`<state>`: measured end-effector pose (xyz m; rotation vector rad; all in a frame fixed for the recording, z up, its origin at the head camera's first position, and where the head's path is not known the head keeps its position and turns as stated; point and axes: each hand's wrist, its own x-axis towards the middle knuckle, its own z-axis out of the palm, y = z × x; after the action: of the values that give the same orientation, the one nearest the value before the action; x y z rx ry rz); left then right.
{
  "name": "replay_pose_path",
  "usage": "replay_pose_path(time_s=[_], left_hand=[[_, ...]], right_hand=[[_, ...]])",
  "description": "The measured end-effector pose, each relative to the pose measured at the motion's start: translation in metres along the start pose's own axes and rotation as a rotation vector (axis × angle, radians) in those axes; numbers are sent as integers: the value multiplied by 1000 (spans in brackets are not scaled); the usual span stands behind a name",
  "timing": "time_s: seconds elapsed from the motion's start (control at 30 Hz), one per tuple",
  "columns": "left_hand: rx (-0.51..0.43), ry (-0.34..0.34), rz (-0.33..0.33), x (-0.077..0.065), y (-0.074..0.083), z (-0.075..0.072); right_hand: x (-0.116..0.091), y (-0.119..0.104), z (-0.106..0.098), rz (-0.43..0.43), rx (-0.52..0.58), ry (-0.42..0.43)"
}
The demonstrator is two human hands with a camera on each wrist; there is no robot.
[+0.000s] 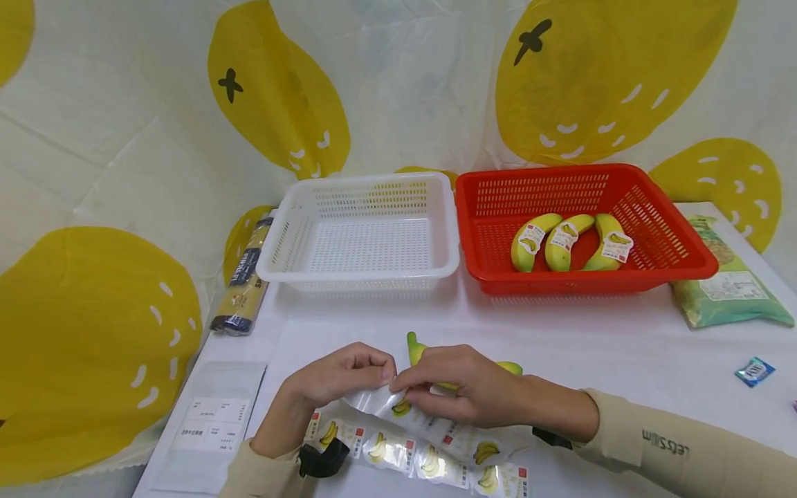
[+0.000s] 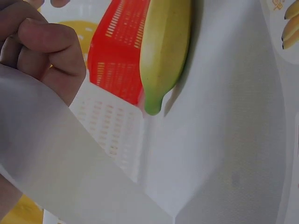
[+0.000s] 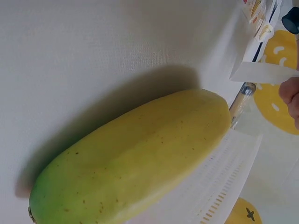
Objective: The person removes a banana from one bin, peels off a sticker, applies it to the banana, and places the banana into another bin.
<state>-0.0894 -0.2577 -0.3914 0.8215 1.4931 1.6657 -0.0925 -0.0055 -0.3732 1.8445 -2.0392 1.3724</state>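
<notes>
Above the table's near side, my left hand [image 1: 342,377] pinches the end of a glossy strip of banana-printed stickers [image 1: 373,402] between thumb and fingers. My right hand [image 1: 467,387] meets it there, fingertips pinching at the strip's upper edge; whether a sticker has come loose is too small to tell. More of the sticker strip [image 1: 381,448] lies below the hands on the white table. Just behind my right hand a yellow banana with green ends [image 1: 416,349] lies on the table, partly hidden. The left wrist view shows the strip's pale back [image 2: 70,154] close up.
At the back stand a white basket [image 1: 358,277] and a red basket [image 1: 579,285] holding three stickered bananas [image 1: 560,242]. A spaghetti pack [image 1: 243,290] and a pale labelled pouch [image 1: 212,422] lie left. On the right are a green bag [image 1: 728,283] and a small blue packet [image 1: 755,372].
</notes>
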Motion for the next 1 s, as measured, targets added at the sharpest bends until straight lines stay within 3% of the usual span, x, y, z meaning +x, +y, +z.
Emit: replay_pose_path(time_s=[0.27, 0.53, 0.63, 0.8, 1.0], left_hand=[[10, -36, 7, 4, 0, 3], [36, -9, 18, 4, 0, 5], [29, -3, 28, 5, 0, 5], [-14, -37, 29, 7, 0, 7], [-74, -70, 20, 8, -2, 9]], right_hand=[[3, -3, 3, 86, 52, 4], [2, -6, 8, 126, -17, 58], [2, -4, 9, 91, -49, 110], [3, 0, 8, -50, -111, 169], [4, 3, 7, -103, -108, 148]])
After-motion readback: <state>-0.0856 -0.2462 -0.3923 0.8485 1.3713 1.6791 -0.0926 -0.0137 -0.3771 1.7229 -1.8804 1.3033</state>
